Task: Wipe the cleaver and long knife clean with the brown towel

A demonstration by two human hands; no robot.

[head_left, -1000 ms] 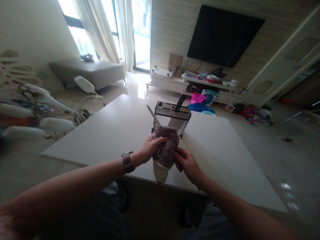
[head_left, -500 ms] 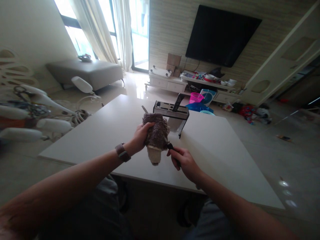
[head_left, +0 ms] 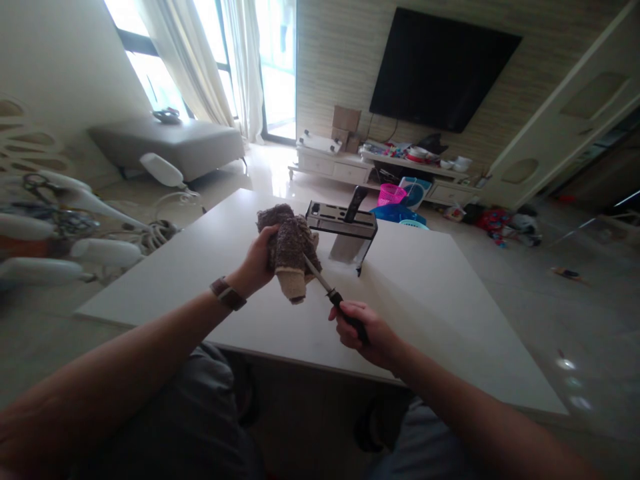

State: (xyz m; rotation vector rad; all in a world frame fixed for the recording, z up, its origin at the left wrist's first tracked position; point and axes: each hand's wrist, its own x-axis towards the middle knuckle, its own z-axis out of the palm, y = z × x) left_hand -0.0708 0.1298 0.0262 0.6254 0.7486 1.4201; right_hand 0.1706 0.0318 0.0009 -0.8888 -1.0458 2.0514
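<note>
Left hand: my left hand (head_left: 260,257) is closed on the brown cloth (head_left: 286,243), thumb laid over its fuzzy upper face; my fingers beneath are hidden.
Brown cloth: it sits above the table top, bunched from my left grip out toward 3 o'clock, with a shaggy edge on that side. Its pale beige end (head_left: 291,285) hangs toward 5 o'clock, nearer to me.
Right hand: my right hand (head_left: 364,328) is wrapped around the black handle (head_left: 353,321) of the rod (head_left: 318,275), fingers curled together. It lies at about 4 o'clock from the cloth, apart from it.
Rod: its metal shaft slants out of my right grip toward 11 o'clock, and the far end meets the cloth's edge. I cannot tell whether the tip goes into the folds or only lies against them.
Knife block: the knife block (head_left: 342,220) stands on the table near the cloth, at its 2 o'clock, and at 12 o'clock from my right hand. One black knife handle (head_left: 355,202) rises from its top.
Wrist: a brown-strapped watch (head_left: 229,293) is on my left wrist, at 7 o'clock from the cloth.
Table: the white table (head_left: 430,293) spreads under both my hands.
Beyond: a pink basket (head_left: 392,195) is at 1 o'clock, past the table's far edge.
</note>
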